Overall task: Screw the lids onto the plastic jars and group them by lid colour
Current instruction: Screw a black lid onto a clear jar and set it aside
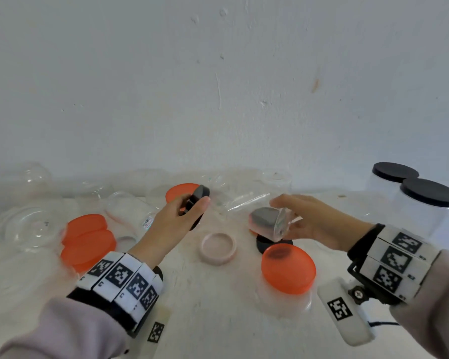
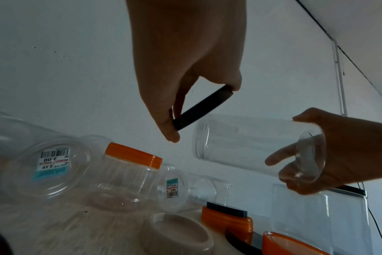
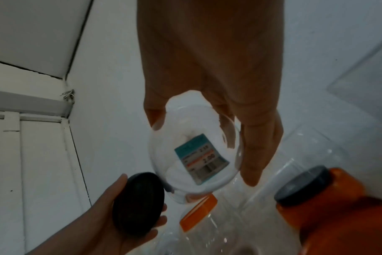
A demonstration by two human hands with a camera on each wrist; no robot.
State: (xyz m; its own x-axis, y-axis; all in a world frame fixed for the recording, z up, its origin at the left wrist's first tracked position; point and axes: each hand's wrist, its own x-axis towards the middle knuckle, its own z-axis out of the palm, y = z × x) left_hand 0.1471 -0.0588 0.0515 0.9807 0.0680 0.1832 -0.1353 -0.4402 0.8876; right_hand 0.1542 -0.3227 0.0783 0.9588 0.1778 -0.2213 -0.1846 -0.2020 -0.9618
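Observation:
My left hand (image 1: pixel 193 207) pinches a black lid (image 1: pixel 197 198) by its rim and holds it on edge above the table. My right hand (image 1: pixel 292 216) grips a clear plastic jar (image 1: pixel 244 203) round its base; the jar lies sideways in the air, mouth pointing left at the lid. A small gap separates lid and mouth. In the left wrist view the black lid (image 2: pixel 204 107) hangs just left of the jar (image 2: pixel 251 145). The right wrist view shows the jar's base (image 3: pixel 194 155) with a price sticker, and the black lid (image 3: pixel 139 204) beyond it.
Two jars with black lids (image 1: pixel 395 172) (image 1: pixel 429 191) stand at the back right. Orange-lidded jars sit at the left (image 1: pixel 88 248), the back (image 1: pixel 178 191) and the front (image 1: pixel 288 270). A pale lid (image 1: pixel 218 248) lies upturned mid-table, a black lid (image 1: pixel 263 246) beside it. Open clear jars (image 1: pixel 31 226) lie along the wall.

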